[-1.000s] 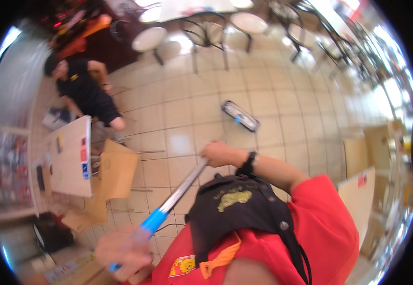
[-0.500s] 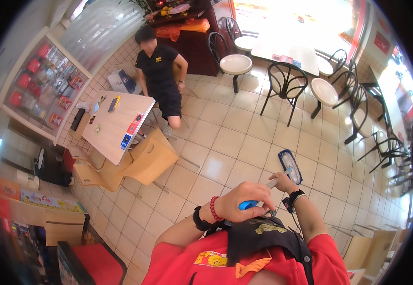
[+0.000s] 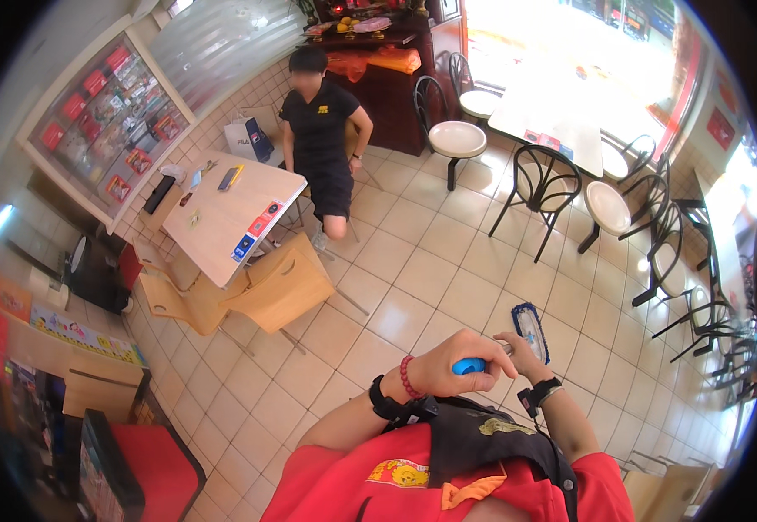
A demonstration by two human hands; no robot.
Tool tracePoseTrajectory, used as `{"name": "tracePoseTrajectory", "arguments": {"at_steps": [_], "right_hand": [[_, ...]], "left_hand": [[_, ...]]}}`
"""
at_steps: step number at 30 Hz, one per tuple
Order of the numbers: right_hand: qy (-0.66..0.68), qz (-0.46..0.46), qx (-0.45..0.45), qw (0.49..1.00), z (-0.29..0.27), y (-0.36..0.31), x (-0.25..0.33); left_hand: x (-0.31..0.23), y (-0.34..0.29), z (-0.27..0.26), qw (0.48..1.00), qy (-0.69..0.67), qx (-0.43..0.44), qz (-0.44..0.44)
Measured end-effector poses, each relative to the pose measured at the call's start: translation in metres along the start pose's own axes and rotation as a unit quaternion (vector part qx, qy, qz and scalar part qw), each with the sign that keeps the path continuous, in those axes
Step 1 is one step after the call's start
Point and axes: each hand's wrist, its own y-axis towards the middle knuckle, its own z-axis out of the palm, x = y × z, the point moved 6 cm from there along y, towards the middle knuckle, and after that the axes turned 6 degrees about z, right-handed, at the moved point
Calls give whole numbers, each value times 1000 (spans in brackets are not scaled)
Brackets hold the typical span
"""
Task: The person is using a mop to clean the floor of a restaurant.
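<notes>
My left hand is closed around the blue top end of a mop handle, held close to my chest. My right hand grips the metal shaft just below it. The flat mop head, grey with a blue edge, rests on the beige tiled floor just beyond my hands. Both wrists carry bands: a black watch and red bead bracelet on the left, a dark watch on the right.
A person in black sits by a light wooden table with phones and cards on it, wooden chairs beside it. Round white stools and black metal chairs stand at a white table to the right. A display case lines the left wall.
The view swung from the floor toward the room. The mop handle went from stretched out diagonally to nearly upright near my chest, and my hands came together at its top.
</notes>
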Motion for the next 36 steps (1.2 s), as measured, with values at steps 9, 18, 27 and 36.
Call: {"name": "tracePoseTrajectory", "arguments": {"at_steps": [9,18,27,36], "right_hand": [[-46,-21,-53,997,-10,-16,56],[-10,35,-57,998,-10,-26,59],[-57,0,-66,996,-4,-25,57],[-56,-1,-71,996,-3,-26,61]], "left_hand": [[-10,20,7,998,3,10,58],[1,12,14,998,23,28,47],[-5,8,12,998,32,27,56],[-4,4,13,998,27,21,55]]}}
